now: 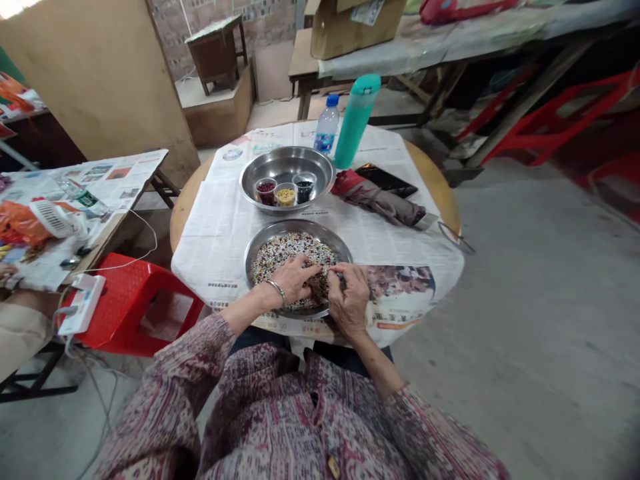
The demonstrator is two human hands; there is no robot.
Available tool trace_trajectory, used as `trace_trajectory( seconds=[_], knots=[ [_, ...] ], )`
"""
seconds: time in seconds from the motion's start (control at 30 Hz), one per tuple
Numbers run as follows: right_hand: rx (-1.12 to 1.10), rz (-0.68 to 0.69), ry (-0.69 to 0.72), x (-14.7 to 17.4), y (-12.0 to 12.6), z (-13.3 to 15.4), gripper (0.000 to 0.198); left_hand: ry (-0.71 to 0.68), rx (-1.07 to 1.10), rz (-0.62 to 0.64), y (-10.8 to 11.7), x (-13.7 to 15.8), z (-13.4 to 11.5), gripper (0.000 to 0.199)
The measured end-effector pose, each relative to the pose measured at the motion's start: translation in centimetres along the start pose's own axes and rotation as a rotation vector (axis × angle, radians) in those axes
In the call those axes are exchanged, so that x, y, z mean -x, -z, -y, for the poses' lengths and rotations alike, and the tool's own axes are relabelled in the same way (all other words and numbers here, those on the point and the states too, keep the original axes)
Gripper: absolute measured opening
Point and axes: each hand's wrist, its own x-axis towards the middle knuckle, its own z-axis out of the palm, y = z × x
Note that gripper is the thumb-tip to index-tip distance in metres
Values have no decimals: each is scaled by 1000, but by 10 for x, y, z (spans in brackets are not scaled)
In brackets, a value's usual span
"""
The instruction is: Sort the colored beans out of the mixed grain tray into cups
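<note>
Beans (283, 252) lie under and beyond our half-spread left hand (296, 278), left of our curled right hand (350, 300); we can't tell whether either grips any.

Single head-worn view — facing forward and down — round table (444, 193) close below.

Grains (285, 252) in tray (320, 229), bowl (285, 165) behind, cups (305, 177) in bowl, umbrella (383, 202) right of bowl

Left grip (293, 277) hides some mixed grains (285, 250); top edge cuts off the cardboard box (345, 33)
</note>
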Motion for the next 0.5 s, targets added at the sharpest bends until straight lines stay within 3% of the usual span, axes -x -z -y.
trace_trajectory(
  seconds=[0.1,0.27,0.5],
  knots=[
    [7,-5,9,0,0,0,13,-3,-15,28,4,-21,-2,26],
    [5,-14,13,-1,0,1,14,112,-21,-73,13,-40,26,27],
    [-1,6,-9,-1,1,2,13,263,-69,-198,20,-2,52,19]
  ],
)
